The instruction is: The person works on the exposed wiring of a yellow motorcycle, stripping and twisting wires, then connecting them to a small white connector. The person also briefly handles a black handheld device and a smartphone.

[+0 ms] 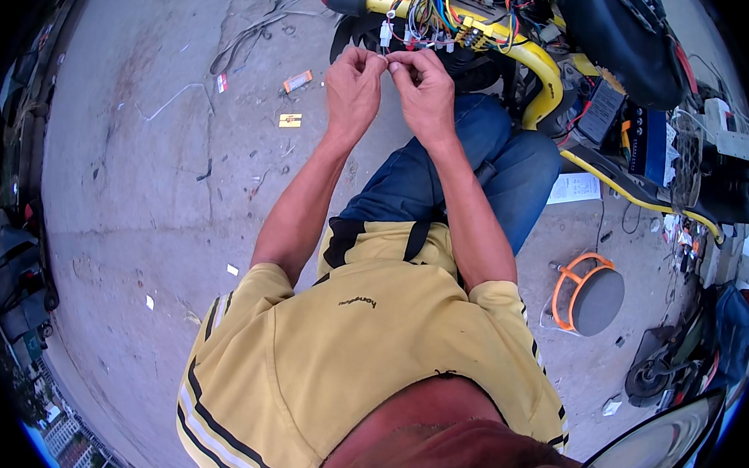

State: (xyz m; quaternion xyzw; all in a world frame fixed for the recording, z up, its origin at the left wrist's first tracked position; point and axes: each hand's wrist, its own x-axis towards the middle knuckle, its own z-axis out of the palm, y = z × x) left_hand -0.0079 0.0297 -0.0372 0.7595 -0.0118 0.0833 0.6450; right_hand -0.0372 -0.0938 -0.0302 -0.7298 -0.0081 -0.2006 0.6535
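Observation:
My left hand and my right hand meet fingertip to fingertip in front of a yellow tubular frame. Both are closed in a pinch on a thin wire, mostly hidden by the fingers. Just beyond the fingertips hangs a white plug connector, with wires running from it toward my fingers. To its right, a tangled bundle of coloured wires spills over the frame, with a row of yellow connectors on it. A small pointed thing shows above my left fingers, too small to name.
A black vehicle seat is tipped up at the far right. An orange-legged round stool stands right of me. Boxes, a white power strip and cables crowd the right side. Straps and a small orange packet lie on the concrete.

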